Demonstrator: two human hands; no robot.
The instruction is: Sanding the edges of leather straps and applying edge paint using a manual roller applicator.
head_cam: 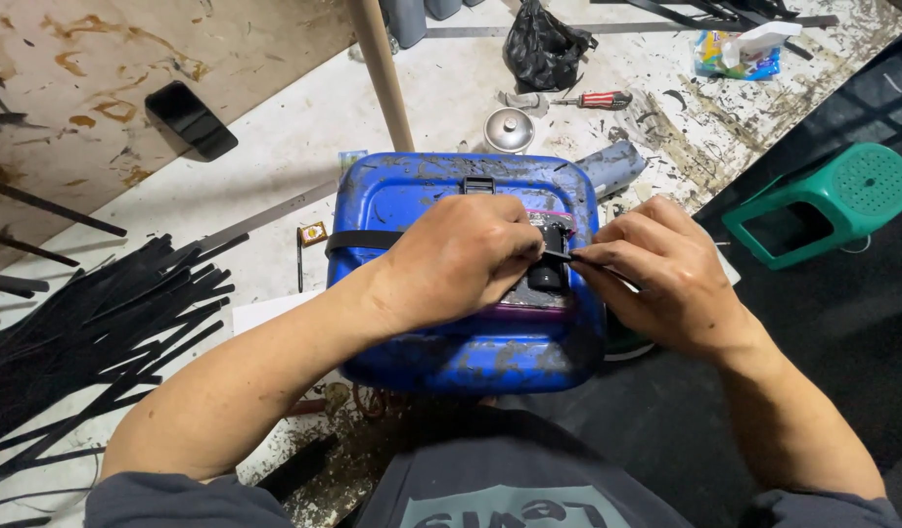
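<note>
Head view: we see both hands on top of a blue plastic container [441,196] smeared with black, sitting on the paint-stained surface [275,147]. Left hand [461,259] fingers curled down around a small black part [547,256] on the container top. Right hand [661,274] fingers pinched shut on a thin black strip [559,256] meeting that part. Pile of black strips [89,332] lies left, well apart. Green stool [823,200] right, screwdriver [593,100] and black phone [190,119] farther back.
</note>
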